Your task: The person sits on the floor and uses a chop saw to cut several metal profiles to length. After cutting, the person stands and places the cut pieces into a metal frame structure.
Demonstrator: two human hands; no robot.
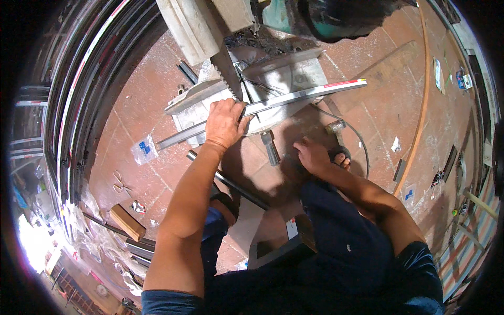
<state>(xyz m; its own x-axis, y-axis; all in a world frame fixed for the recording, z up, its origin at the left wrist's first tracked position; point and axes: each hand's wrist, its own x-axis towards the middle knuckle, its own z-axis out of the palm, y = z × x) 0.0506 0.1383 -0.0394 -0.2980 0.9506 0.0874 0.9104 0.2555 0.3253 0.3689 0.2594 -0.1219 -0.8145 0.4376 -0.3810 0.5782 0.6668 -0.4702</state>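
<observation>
A miter saw stands on the floor ahead of me, its toothed blade raised beneath a pale blade guard. Across its silver base lies a long metal profile, slanting up to the right, with a red and white strip near its right end. My left hand is closed over the profile, close beside the blade. In front of the base a dark handle sticks out. My right hand is right of that handle, near my right knee; its fingers look loosely apart with nothing in them.
Long profiles are stacked along the left. A dark tube lies between my feet, by a dark box-like frame. A wood block and plastic bag lie left. A black cable and long curved strip run on the right.
</observation>
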